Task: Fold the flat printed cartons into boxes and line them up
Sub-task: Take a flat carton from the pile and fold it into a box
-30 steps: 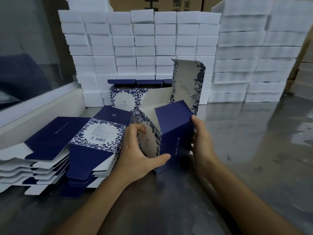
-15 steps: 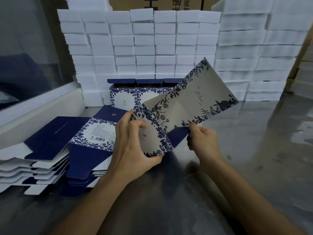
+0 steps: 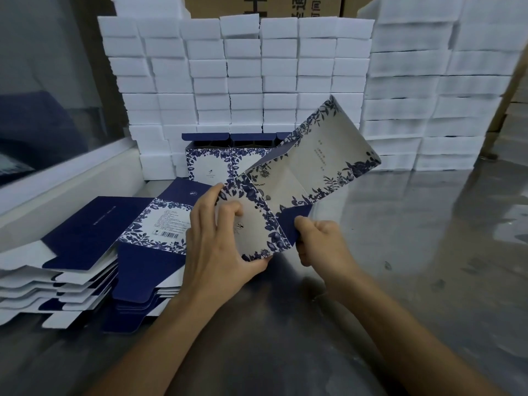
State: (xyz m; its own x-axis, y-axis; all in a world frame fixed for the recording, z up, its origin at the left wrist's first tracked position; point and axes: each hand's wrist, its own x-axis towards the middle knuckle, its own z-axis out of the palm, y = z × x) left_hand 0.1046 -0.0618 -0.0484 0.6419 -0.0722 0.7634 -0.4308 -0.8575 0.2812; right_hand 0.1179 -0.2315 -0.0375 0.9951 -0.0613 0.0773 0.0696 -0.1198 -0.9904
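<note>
Half-folded carton (image 3: 311, 170), pale panels, blue floral borders, navy flap

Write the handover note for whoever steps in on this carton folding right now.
Left hand grips the printed carton at its near end; right hand pinches its navy flap. That carton is held above the steel table, opened out but not yet closed.
Done: folded boxes stand in a row against the white foam blocks.
Left: close this carton, add it to the row, then work through the flat cartons stacked at left.
</note>
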